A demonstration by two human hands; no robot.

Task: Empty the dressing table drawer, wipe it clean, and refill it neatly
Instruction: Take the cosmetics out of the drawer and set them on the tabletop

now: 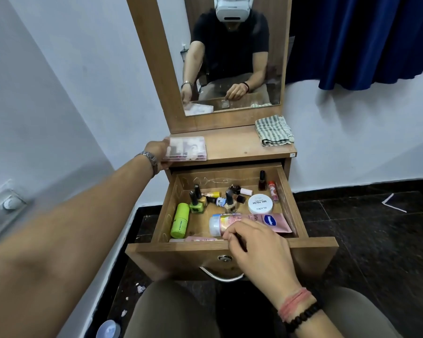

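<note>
The wooden drawer point(232, 248) is pulled out below the dressing table top point(232, 145). Inside lie a pink Vaseline tube point(269, 222), a green roll-on bottle point(180, 220), a white nail polish remover tub point(260, 203) and several nail polish bottles point(196, 202). My left hand point(158, 152) grips a clear plastic organiser box point(187, 148) by its left end on the table top. My right hand point(257, 245) hovers over the drawer's front edge with fingers curled down onto the pink tube's cap end; whether it grips the tube is unclear.
A striped folded cloth point(274, 130) lies at the table top's right rear. The mirror point(230, 54) stands behind. A blue curtain point(366, 37) hangs at right. My knees sit below the drawer; a blue-lidded jar point(109, 329) is on the dark floor at left.
</note>
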